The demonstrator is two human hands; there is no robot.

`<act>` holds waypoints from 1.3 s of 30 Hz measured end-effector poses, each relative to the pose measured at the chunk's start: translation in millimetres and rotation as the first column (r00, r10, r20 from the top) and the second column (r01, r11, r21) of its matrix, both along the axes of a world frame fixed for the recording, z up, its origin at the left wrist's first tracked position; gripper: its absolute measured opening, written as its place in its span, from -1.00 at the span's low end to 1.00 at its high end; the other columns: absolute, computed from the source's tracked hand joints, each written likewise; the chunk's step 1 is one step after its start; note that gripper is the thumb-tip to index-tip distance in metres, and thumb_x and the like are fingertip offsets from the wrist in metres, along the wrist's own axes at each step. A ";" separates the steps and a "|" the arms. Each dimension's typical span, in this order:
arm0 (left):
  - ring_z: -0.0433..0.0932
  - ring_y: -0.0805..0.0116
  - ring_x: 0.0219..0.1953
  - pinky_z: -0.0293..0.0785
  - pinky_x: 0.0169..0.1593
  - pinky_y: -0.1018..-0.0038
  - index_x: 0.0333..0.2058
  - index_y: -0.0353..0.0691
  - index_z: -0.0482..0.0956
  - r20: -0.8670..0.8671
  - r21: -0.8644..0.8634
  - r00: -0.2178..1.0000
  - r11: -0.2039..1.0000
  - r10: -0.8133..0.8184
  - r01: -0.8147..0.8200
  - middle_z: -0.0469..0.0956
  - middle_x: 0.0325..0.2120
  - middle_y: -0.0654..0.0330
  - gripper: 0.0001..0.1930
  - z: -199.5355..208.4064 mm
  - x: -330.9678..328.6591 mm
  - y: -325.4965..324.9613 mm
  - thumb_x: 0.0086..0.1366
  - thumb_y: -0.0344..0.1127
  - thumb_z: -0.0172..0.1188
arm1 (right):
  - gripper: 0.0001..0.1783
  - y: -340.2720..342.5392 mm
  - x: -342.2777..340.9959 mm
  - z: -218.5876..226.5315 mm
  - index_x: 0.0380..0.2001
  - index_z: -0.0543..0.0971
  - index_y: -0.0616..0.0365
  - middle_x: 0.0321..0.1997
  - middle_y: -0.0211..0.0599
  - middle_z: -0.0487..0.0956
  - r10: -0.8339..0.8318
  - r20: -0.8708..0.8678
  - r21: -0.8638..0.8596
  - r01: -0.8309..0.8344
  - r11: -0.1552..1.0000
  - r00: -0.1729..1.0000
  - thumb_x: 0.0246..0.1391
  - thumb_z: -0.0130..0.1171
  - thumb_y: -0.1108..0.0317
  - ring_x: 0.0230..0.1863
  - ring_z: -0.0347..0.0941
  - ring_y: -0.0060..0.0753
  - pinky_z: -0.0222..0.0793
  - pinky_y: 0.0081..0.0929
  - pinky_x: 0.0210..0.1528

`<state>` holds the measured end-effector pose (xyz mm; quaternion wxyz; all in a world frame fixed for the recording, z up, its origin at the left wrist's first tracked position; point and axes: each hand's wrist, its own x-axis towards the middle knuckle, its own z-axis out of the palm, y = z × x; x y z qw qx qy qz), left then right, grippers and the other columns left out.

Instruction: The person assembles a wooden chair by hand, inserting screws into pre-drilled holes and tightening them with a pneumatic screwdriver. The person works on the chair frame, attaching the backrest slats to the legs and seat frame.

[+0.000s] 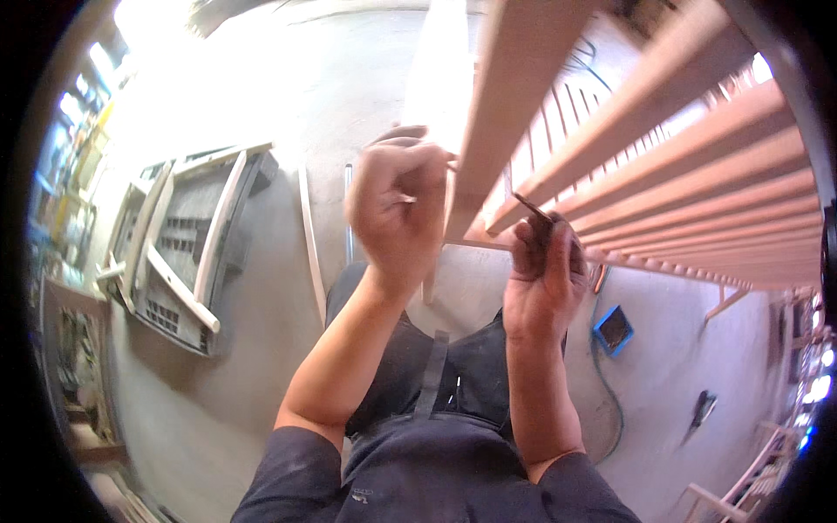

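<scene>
My left hand (399,200) is raised beside the end of a wide wooden rail (497,113). Its fingers are curled closed and somewhat blurred; whatever they may hold cannot be made out. To the right of it, palm turned up, my right hand (547,275) grips a thin dark rod (528,207) whose tip points up and left towards the wood. The rail belongs to a large slatted wooden frame (671,187) with several parallel pale slats, which spreads from in front of me to the right. My right fingers are just below the slats' near ends.
On the floor at left lies a dark plastic pallet (183,235) bearing several wooden parts. A long pale strip (311,244) lies beside it. To the right are a blue-edged square tray (613,331), a green hose (615,397) and a dark hand-held tool (702,408). Wooden racks (78,366) line the left edge.
</scene>
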<state>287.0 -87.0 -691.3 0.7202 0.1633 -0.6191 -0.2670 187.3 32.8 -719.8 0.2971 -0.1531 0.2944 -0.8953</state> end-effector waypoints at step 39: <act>0.63 0.49 -0.24 0.70 -0.27 0.70 -0.19 -0.22 0.29 0.160 0.086 0.969 0.975 0.189 -0.205 0.52 -0.24 0.14 -0.82 -9.3 10.8 3.1 0.42 -0.34 0.13 | -0.78 -15.8 -5.8 -4.0 -0.09 0.55 0.38 -0.22 -0.14 0.67 -0.025 -0.365 -0.019 0.019 1.000 0.931 0.27 0.18 0.45 -0.20 0.66 -0.44 0.61 -0.56 -0.16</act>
